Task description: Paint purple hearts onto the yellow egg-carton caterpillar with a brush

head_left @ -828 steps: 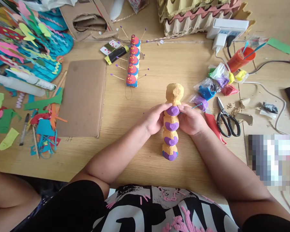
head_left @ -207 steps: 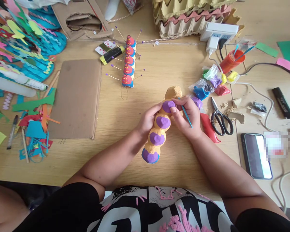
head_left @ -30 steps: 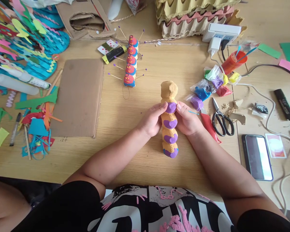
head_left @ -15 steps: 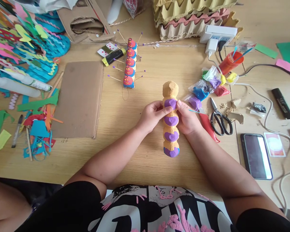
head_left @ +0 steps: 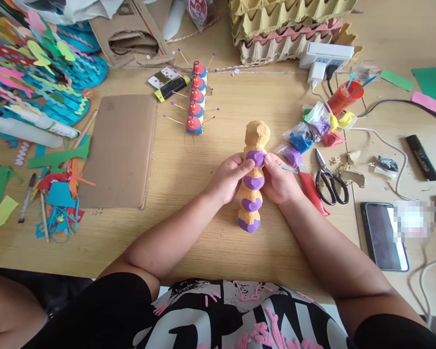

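A tan egg-carton strip [head_left: 257, 134] with several bumps is held between my two hands above the table. Purple clay patches [head_left: 254, 182] cover the side of its lower bumps; the top bump is bare. My left hand [head_left: 229, 178] grips it from the left, thumb pressed on the upper purple patch. From the right, my right hand [head_left: 280, 178] pinches that same patch's edge with thumb and fingers. Farther back stands a finished-looking caterpillar [head_left: 195, 109] in red and blue clay, with smiling faces and purple-tipped sticks.
Scissors [head_left: 329, 179], a red-handled tool [head_left: 310, 191] and bagged clay [head_left: 301, 140] lie to the right, near a phone [head_left: 385, 235]. Cardboard [head_left: 118, 150] and paper scraps [head_left: 60, 194] are left. Egg trays [head_left: 287, 48] and a power strip [head_left: 325, 55] stand behind.
The strip's lower end has swung slightly left, so it now tilts. Both hands keep their hold around the upper purple patch.
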A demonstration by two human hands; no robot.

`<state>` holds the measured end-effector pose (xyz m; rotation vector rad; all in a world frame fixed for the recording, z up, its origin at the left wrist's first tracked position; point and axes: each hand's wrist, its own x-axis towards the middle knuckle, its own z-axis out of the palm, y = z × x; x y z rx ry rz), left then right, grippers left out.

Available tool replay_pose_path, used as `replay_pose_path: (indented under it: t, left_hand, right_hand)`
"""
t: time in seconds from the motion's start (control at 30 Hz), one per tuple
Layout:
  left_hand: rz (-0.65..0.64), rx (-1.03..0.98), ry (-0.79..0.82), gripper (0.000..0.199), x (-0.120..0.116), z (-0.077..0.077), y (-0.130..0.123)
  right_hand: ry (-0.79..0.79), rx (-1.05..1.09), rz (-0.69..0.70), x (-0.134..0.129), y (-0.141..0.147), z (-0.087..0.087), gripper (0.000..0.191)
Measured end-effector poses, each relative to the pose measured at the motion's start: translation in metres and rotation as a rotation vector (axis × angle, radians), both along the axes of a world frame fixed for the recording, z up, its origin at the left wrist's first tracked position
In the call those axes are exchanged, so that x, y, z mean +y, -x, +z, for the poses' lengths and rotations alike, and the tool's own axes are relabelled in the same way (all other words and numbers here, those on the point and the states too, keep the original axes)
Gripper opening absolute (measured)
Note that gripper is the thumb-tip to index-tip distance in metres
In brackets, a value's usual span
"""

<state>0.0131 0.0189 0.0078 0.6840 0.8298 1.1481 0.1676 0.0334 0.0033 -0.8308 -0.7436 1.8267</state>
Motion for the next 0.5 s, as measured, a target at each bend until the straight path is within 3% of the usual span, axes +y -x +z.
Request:
replay_pose_path:
  t: [0.2, 0.5]
  left_hand:
    - [0.008, -0.055, 0.077, 0.063, -0.0017, 0.003, -0.0017]
    - [-0.037, 0.002, 0.056, 0.066, 0.0007, -0.004, -0.0021]
  right_hand:
    - [0.021, -0.102, 0.032, -0.0006, -0.0008, 0.0028, 0.061]
    - [0.075, -0.133, -0.022, -0.002, 0.0047, 0.0055, 0.063]
